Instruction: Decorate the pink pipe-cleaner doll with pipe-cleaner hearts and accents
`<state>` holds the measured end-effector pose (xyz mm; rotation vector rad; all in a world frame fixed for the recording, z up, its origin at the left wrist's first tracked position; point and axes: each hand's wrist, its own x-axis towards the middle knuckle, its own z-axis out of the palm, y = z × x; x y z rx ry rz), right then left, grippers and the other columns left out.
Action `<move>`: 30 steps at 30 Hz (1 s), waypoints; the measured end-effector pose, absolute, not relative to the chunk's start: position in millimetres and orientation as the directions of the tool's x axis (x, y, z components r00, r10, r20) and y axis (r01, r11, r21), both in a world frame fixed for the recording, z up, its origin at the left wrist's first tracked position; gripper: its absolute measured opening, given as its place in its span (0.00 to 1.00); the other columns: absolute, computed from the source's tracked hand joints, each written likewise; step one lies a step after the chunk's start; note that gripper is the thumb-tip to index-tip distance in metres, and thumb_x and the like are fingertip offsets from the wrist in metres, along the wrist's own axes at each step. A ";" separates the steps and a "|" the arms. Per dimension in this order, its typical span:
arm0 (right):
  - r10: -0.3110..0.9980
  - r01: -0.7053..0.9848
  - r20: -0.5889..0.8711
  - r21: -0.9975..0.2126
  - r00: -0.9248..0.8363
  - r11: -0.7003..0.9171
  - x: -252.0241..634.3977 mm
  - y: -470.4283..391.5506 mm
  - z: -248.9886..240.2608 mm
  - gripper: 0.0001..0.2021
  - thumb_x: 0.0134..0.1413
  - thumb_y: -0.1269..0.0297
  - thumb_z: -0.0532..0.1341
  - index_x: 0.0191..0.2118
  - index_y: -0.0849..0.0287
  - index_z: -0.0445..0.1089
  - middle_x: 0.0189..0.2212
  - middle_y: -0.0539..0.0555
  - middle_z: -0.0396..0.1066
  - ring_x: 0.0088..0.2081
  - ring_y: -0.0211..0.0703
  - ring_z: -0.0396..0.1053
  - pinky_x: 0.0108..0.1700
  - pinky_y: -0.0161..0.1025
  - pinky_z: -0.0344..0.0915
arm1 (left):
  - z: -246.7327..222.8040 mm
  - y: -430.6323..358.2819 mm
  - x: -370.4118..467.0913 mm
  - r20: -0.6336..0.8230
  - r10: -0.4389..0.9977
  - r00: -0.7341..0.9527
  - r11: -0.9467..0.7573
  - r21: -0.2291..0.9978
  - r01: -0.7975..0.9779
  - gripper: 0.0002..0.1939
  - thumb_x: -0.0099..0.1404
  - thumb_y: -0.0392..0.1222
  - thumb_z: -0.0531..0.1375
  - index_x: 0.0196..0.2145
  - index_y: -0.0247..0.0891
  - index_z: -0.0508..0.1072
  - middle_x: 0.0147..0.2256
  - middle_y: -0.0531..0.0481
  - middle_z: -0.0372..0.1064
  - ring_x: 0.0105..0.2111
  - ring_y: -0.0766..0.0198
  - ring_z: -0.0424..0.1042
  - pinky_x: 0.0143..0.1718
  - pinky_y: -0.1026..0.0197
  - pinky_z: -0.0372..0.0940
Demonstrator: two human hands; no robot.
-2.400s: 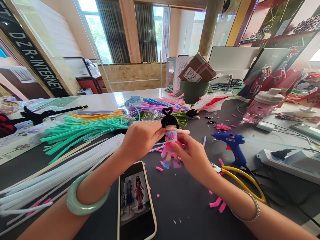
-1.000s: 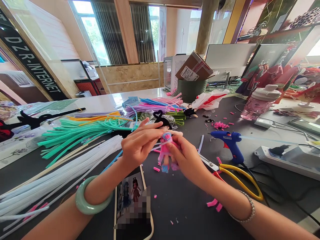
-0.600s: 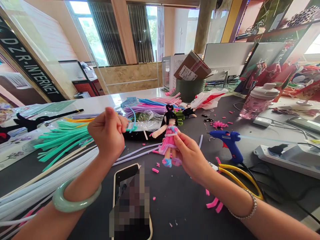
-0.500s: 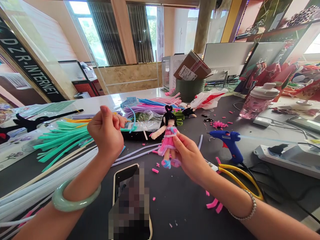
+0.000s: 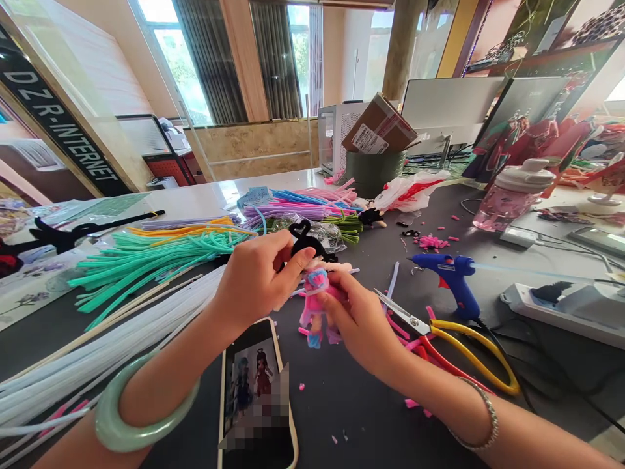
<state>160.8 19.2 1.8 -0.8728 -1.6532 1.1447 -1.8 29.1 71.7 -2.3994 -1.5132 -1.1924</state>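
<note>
A small doll (image 5: 317, 301) made of fuzzy pipe cleaners, with black hair, a pink dress and blue at chest and foot, is held between both hands above the dark table. My left hand (image 5: 261, 270) pinches it at the head and hair, thumb across the front; part of the head is hidden behind these fingers. Lower down, my right hand (image 5: 364, 319) grips the pink dress from the right side. A phone (image 5: 258, 397) lies below the hands, its screen showing two doll-like figures and partly blurred out.
Yellow-and-red-handled scissors (image 5: 439, 332) lie beside my right forearm, with a blue glue gun (image 5: 452, 280) behind them. Green pipe cleaners (image 5: 146, 264) and white pipe cleaners (image 5: 122, 342) fill the left. A pink bottle (image 5: 512, 195) and a power strip (image 5: 566, 312) stand right. Pink scraps (image 5: 432, 242) are scattered about.
My left hand has come right and down from beside the doll and taken hold of its head. The doll and my right hand have shifted slightly down.
</note>
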 end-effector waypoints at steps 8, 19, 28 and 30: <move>0.888 0.223 0.364 -0.875 -0.280 0.429 161.8 21.8 0.1 0.05 0.62 0.61 0.53 0.37 0.55 0.63 0.22 0.47 0.72 0.23 0.38 0.67 0.29 0.34 0.62 | 61.7 29.6 -4.0 0.674 0.629 0.387 -0.420 -0.124 0.899 0.16 0.69 0.41 0.49 0.22 0.41 0.61 0.19 0.53 0.58 0.20 0.61 0.59 0.22 0.59 0.45; 0.894 0.341 0.309 -0.843 -0.325 0.415 162.9 22.0 -4.3 0.06 0.66 0.62 0.51 0.40 0.56 0.63 0.21 0.47 0.71 0.19 0.39 0.63 0.30 0.38 0.61 | 57.3 40.1 -9.6 0.650 0.492 0.579 -0.449 -0.381 0.808 0.18 0.69 0.38 0.48 0.21 0.41 0.65 0.17 0.51 0.62 0.17 0.61 0.62 0.19 0.58 0.47; 0.924 0.338 0.284 -0.869 -0.255 0.361 166.1 28.8 0.4 0.08 0.66 0.59 0.51 0.40 0.56 0.62 0.21 0.47 0.71 0.19 0.37 0.63 0.26 0.36 0.60 | 54.2 39.8 -9.6 0.534 0.384 0.753 -0.720 -0.338 0.606 0.19 0.71 0.36 0.49 0.22 0.41 0.67 0.19 0.54 0.67 0.19 0.64 0.65 0.21 0.62 0.55; 0.932 0.342 0.267 -0.876 -0.244 0.341 166.9 29.7 2.3 0.09 0.66 0.58 0.51 0.42 0.56 0.62 0.21 0.47 0.71 0.18 0.37 0.63 0.25 0.36 0.60 | 54.5 38.1 -11.2 0.572 0.358 0.739 -0.753 -0.292 0.590 0.19 0.72 0.37 0.50 0.22 0.41 0.67 0.19 0.54 0.69 0.19 0.65 0.66 0.22 0.62 0.57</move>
